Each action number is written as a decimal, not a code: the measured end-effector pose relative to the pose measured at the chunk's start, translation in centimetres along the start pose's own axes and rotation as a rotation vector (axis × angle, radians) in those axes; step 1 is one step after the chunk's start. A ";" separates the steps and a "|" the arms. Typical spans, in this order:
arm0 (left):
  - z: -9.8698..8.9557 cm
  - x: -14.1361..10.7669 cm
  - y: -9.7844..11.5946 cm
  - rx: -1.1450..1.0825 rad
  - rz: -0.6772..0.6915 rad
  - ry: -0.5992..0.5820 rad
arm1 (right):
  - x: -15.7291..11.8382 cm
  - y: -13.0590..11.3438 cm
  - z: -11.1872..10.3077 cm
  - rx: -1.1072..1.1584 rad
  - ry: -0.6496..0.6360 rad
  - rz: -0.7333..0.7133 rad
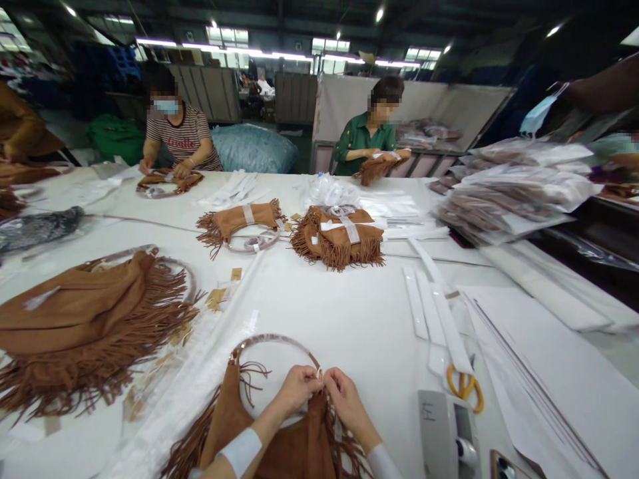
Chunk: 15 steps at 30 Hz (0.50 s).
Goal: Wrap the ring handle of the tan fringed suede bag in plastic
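Note:
A brown suede fringed bag point(229, 419) with a round wrapped ring handle point(269, 340) lies at the table's near edge. My left hand point(298, 388) and my right hand point(343, 397) meet at the right end of the ring, where it joins the bag. Both pinch the handle joint with closed fingers. The bag's lower part runs out of the frame beneath my forearms.
A pile of brown fringed bags point(84, 326) lies at left, and folded ones point(339, 239) sit mid-table. White paper strips point(434, 306), yellow-handled scissors point(465, 384) and a tape dispenser point(449, 432) lie to my right. Bagged goods point(509, 193) are stacked far right. Two people point(372, 133) work across the table.

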<state>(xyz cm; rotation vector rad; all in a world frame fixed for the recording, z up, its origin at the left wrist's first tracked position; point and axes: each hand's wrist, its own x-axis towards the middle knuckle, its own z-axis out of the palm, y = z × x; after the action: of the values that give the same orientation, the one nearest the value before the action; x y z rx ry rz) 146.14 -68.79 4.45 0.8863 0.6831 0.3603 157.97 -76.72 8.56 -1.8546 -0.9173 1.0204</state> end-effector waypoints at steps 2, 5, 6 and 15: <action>0.1 -0.1 0.0 -0.036 -0.015 0.033 | 0.3 0.2 0.1 0.036 0.020 0.025; 0.1 -0.3 0.0 -0.126 -0.048 0.087 | 0.6 0.8 0.2 0.112 0.053 0.088; 0.1 -0.4 0.1 -0.168 -0.053 0.104 | 0.5 1.0 0.3 0.147 0.062 0.117; -0.8 -0.4 0.7 -0.553 -0.155 0.078 | -1.0 1.4 -0.5 1.076 -0.047 0.542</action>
<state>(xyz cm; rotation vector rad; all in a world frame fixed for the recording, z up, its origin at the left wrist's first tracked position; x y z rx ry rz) 145.32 -68.11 4.80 0.2936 0.6730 0.4187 158.28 -78.28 7.72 -1.1244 0.1942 1.4791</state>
